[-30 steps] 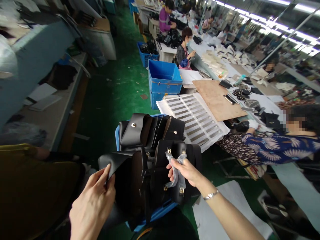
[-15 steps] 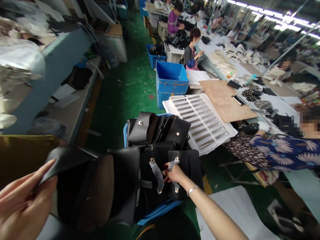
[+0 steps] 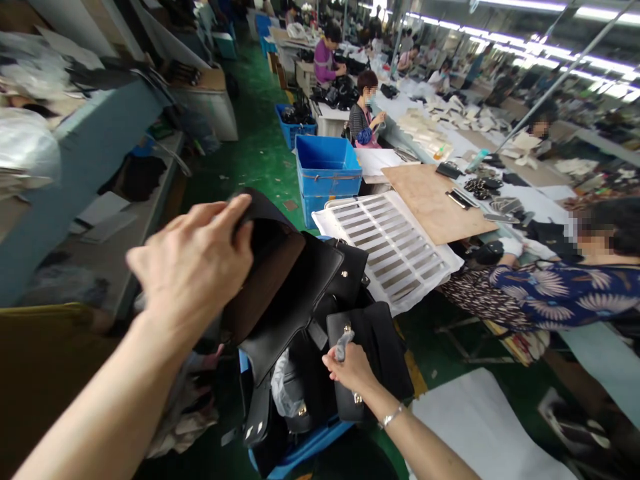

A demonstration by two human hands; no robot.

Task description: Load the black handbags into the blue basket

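My left hand (image 3: 193,263) is raised in the middle left and grips the top edge of a black leather bag (image 3: 285,293) that hangs tilted over a blue crate (image 3: 300,447). The bag's brown lining shows. My right hand (image 3: 350,367), with a bracelet on the wrist, is closed on the wrapped grey handle (image 3: 344,343) of a second black bag (image 3: 373,360) standing in the crate. More black bags (image 3: 353,273) with gold studs are packed behind them.
A white slatted panel (image 3: 387,243) and a plywood board (image 3: 433,200) lie on the long table to the right, where a person in a patterned blue top (image 3: 560,300) sits. A blue bin (image 3: 327,170) stands on the green floor ahead. Shelving runs along the left.
My left hand has lifted the black bag up and to the right, over the crate. My right hand has stayed on the wrapped handle of the other bag.
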